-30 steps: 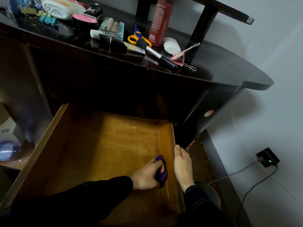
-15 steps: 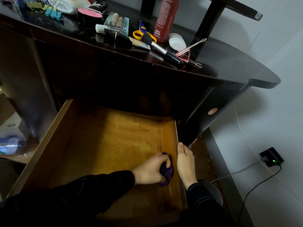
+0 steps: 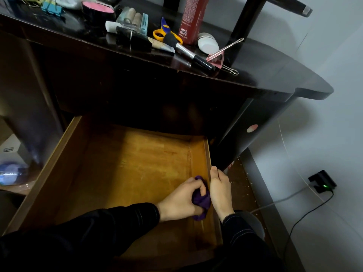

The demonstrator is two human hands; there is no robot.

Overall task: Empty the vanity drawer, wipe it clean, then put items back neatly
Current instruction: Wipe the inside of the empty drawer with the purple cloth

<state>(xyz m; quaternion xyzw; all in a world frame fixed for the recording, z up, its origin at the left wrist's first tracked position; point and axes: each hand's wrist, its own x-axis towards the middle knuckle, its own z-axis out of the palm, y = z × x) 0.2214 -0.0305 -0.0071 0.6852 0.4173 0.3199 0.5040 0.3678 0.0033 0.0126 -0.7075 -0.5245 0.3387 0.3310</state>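
The wooden vanity drawer point(image 3: 74, 154) is pulled out, and its yellow-brown floor holds nothing but a bunched purple cloth point(image 3: 201, 201). My left hand point(image 3: 181, 200) grips that cloth and presses it on the drawer floor close to the right wall. My right hand point(image 3: 220, 187) rests along the top of the drawer's right side wall, thumb inside, fingers hidden over the outer face. Up on the dark vanity top point(image 3: 265, 69) lie a red bottle point(image 3: 191, 18), yellow-handled scissors point(image 3: 160, 34), a makeup brush point(image 3: 188, 53), a pink binder clip point(image 3: 217, 57) and a pink-lidded jar point(image 3: 98, 9).
A white round compact point(image 3: 208, 43) and blue clips point(image 3: 52, 8) also lie on the vanity top. A black plug with a green light point(image 3: 322, 183) sits on the wall at the right, cables trailing down. A white box point(image 3: 11, 150) stands at the left.
My left hand has slid the purple cloth a little further back along the right wall. The view has shifted slightly downward and left. My right hand stays on the drawer's side.
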